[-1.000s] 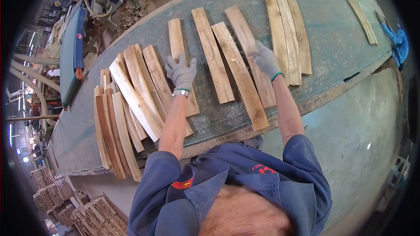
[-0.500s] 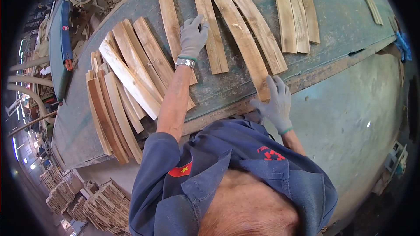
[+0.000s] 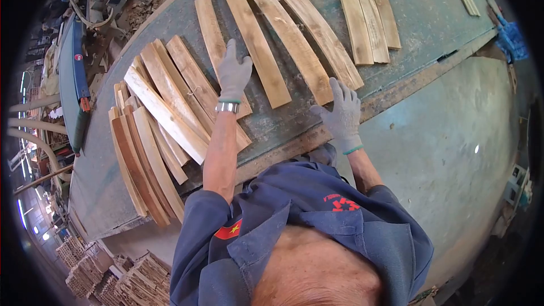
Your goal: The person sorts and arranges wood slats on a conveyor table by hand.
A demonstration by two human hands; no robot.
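Gloved left hand (image 3: 233, 73) lies flat, fingers extended, on the leftmost slat (image 3: 215, 45) of a row of four wooden slats on the green table (image 3: 419, 28); nothing is grasped. Gloved right hand (image 3: 341, 114), open with fingers spread, touches the near end of the third slat (image 3: 289, 37). A slat pile (image 3: 156, 124) lies left.

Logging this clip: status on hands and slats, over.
Left hand flat on a slat, holding nothing. Right hand open at bench edge. Slat pile alongside, nothing blocking.
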